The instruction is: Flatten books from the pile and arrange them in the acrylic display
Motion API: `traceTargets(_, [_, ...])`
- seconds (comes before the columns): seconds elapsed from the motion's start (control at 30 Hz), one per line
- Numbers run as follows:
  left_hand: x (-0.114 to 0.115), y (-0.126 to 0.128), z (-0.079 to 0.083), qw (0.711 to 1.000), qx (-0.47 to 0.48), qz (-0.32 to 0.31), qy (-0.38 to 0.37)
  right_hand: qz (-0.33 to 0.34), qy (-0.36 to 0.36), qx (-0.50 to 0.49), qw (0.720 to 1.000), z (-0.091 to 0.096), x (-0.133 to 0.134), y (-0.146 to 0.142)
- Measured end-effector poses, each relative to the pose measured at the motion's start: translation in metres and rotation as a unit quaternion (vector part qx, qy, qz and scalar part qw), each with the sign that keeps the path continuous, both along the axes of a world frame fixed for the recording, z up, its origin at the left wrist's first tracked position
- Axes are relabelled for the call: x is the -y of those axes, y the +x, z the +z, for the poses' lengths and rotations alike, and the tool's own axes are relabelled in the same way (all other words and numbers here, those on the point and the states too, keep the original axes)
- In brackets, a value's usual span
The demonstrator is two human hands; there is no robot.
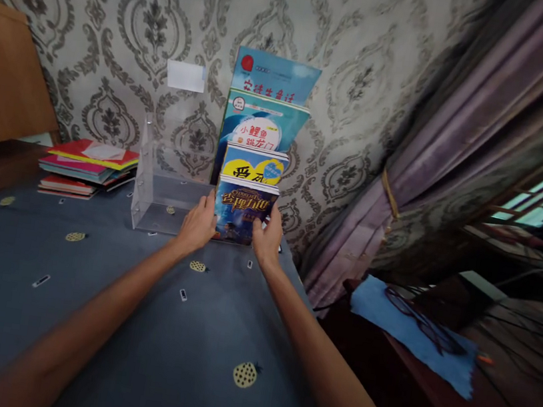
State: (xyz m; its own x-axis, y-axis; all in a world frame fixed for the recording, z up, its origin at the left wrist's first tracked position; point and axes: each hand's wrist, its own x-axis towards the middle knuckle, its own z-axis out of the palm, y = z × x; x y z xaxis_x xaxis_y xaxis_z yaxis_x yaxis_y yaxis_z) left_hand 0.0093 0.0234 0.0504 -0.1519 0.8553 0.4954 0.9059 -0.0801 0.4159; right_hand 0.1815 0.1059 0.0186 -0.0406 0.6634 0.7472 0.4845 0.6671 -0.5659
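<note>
A clear acrylic rack (151, 193) stands on the blue cloth against the wall. Several books stand in its right half in rising tiers. The front one is a dark blue book (242, 213) with gold letters. My left hand (198, 223) grips its left edge. My right hand (267, 236) grips its right edge. Behind it stand a yellow-covered book (254, 164), a teal book (262, 125) and a taller blue book (274, 76). The rack's left half holds nothing.
A stack of colourful books (87, 167) lies to the left of the rack. A wooden headboard (1, 78) stands at the far left. To the right hang purple curtains (441, 146), with a blue cloth (415, 335) on a dark wooden surface.
</note>
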Motion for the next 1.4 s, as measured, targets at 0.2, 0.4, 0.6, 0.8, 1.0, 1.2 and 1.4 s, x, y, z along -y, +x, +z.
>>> traceTargets(0.2, [0.001, 0.000, -0.003, 1.000, -0.007, -0.004, 0.012, -0.008, -0.042, -0.037, 0.998, -0.003, 0.010, -0.002])
traceTargets(0.4, [-0.001, -0.001, -0.008, 1.000, -0.015, -0.007, 0.027, 0.000, -0.041, -0.042, 0.998, -0.008, 0.014, -0.002])
traceTargets(0.6, [0.003, -0.009, -0.011, 0.998, -0.019, -0.023, 0.048, 0.016, -0.071, -0.065, 0.995, -0.016, 0.020, 0.003])
traceTargets(0.8, [0.036, -0.051, -0.021, 0.991, -0.077, -0.070, 0.089, 0.042, -0.107, -0.102, 0.988, -0.036, 0.043, 0.001])
traceTargets(1.0, [0.077, -0.136, -0.029, 0.992, -0.109, -0.009, 0.069, 0.075, -0.152, -0.089, 0.981, -0.047, 0.069, -0.008])
traceTargets(1.2, [0.056, -0.229, -0.003, 0.970, -0.056, 0.235, -0.007, 0.178, -0.195, -0.012, 0.964, -0.055, 0.111, -0.036])
traceTargets(1.4, [0.004, -0.264, 0.008, 0.959, -0.180, 0.213, -0.057, 0.197, -0.211, 0.040, 0.957, -0.052, 0.121, -0.035])
